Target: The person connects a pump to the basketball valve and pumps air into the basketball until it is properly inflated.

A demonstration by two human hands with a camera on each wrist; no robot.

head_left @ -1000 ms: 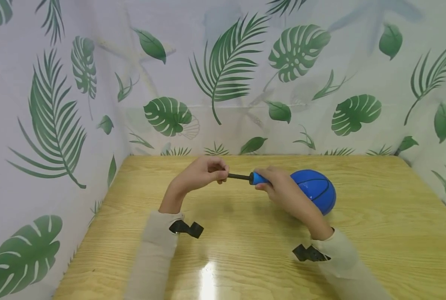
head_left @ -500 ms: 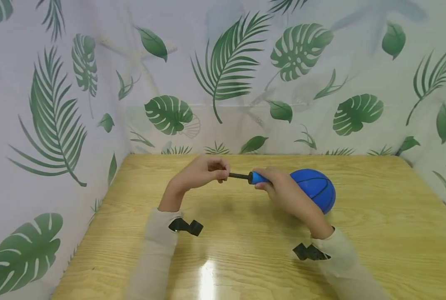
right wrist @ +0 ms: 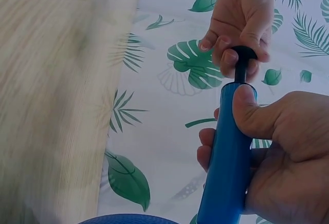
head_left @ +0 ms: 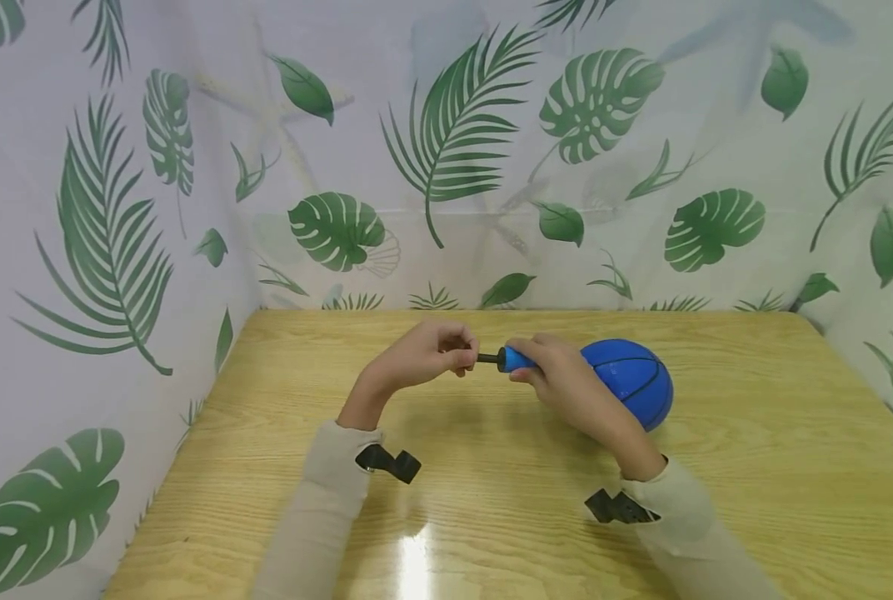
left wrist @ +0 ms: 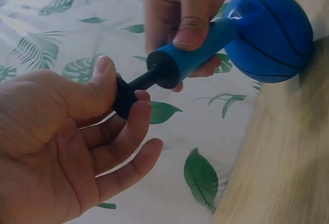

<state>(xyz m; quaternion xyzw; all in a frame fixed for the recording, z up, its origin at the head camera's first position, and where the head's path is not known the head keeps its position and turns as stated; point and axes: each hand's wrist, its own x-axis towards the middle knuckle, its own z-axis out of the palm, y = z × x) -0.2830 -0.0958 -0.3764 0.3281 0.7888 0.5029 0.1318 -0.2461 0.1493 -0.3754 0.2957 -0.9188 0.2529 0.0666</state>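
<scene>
A blue hand pump (right wrist: 224, 157) with a black plunger rod is held nearly level above the table, its far end against a blue ball (left wrist: 272, 34) with black lines. My right hand (head_left: 570, 383) grips the pump's barrel, thumb along its side near the black end cap. The left hand (head_left: 431, 354) pinches the black plunger handle (left wrist: 124, 98) between thumb and fingers. Between handle and barrel only a short length of rod shows. In the head view the right hand covers most of the barrel and the place where pump and ball meet.
The ball rests on a wooden table (head_left: 491, 508) to the right of the hands. Behind and at the left stand white walls (head_left: 214, 150) printed with green leaves. A black wrist mount (head_left: 389, 462) sits at the left cuff, another mount (head_left: 621, 506) at the right.
The left hand has moved right toward the right hand, pushing the plunger in, so less rod shows. The right hand and the ball have stayed nearly where they were.
</scene>
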